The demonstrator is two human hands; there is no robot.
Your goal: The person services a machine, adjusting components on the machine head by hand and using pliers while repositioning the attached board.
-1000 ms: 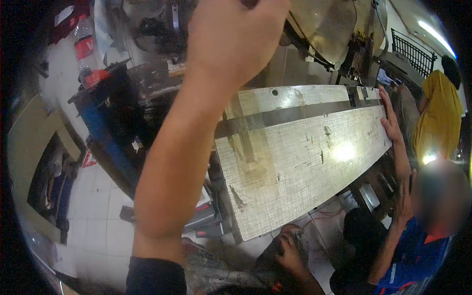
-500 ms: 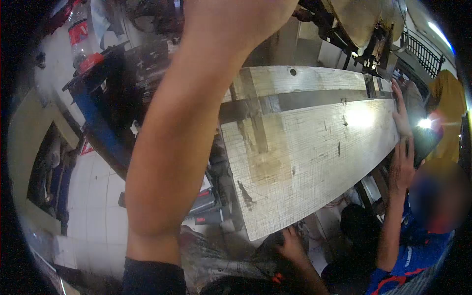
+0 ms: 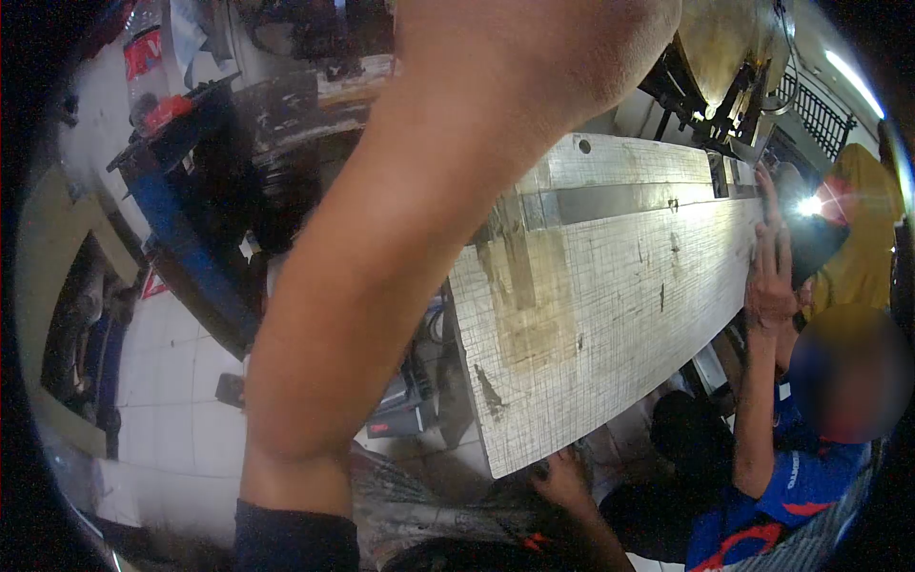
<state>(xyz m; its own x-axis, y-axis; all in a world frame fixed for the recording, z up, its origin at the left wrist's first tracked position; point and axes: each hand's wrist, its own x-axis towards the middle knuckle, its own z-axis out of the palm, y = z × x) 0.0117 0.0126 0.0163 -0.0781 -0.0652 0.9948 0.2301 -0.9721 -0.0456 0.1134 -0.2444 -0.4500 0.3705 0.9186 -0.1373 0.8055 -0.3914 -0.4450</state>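
Note:
A large pale board (image 3: pixel 620 286) with a cross-hatched surface, dark marks and a grey strip stands tilted in front of me. My left arm crosses the view from the lower left. At the top edge only the wrist part of my left hand (image 3: pixel 620 57) shows, above the board's upper edge; its fingers are out of frame. My right hand (image 3: pixel 567 480) is at the board's lower edge, with fingers curled against it and partly hidden. Another person's hands (image 3: pixel 770 286) are against the board's right end.
The other person, in a blue shirt (image 3: pixel 801 486), is at the right. Dark machinery (image 3: pixel 734 105) stands behind the board. At left are a bottle with a red cap (image 3: pixel 164 114), a blue beam (image 3: pixel 176 229) and white floor tiles (image 3: pixel 172 353). A bright lamp (image 3: pixel 810 205) shines at right.
My left forearm and hand have moved right and now cover the board's upper left corner. The board has shifted slightly. The other person's hand has moved a little left.

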